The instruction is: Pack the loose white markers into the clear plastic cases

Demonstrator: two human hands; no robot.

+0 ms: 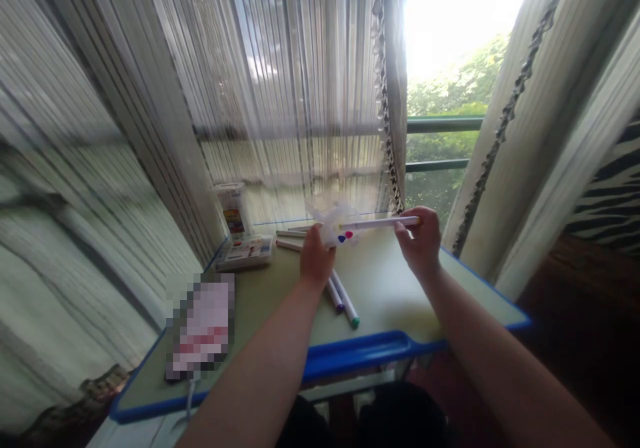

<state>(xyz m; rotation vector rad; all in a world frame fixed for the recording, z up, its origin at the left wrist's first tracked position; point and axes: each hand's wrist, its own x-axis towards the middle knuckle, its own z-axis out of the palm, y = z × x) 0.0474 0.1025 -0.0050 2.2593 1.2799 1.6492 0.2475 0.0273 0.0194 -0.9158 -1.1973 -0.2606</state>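
My left hand (316,256) is closed around a clear plastic bag (333,220) that holds markers; coloured caps show through its lower end. My right hand (419,237) pinches one end of a long white marker (380,223), held level, whose other end reaches into the bag's mouth. Both hands hover above a pale green desk (385,288) with a blue rim. Two more markers (344,297), one purple-tipped and one green-tipped, lie on the desk just below my left wrist.
Other markers (290,238) lie at the back of the desk. A flat box of art supplies (245,251) and an upright small box (233,209) stand at the back left. A blurred flat item (203,325) lies near left. Sheer curtains and a window are behind.
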